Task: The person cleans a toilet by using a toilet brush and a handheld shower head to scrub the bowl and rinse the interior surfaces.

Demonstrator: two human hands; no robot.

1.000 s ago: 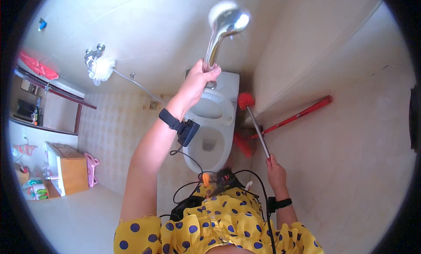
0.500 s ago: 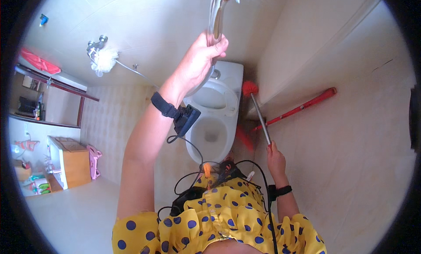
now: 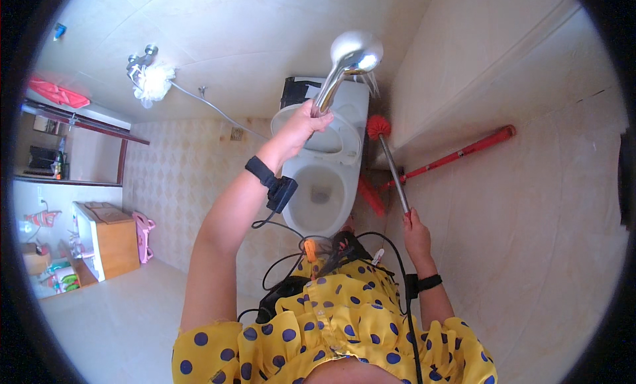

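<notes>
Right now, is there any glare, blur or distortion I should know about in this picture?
Head view: bright highlights glint off the metallic shower head in the left hand; head view: faint water streaks below it look blurred; head view: shadow darkens the gap right of the toilet; head view: a black rim surrounds the fisheye image, which bends straight edges.

Pale walls [image 3: 232,33] meet a tiled floor [image 3: 179,172] (patterned in beige); a wooden-sided cabinet [image 3: 120,246] stands at left

No readable text, labels, numbers or signs; any print on green-and-white item [image 3: 67,278] too small to read
</notes>
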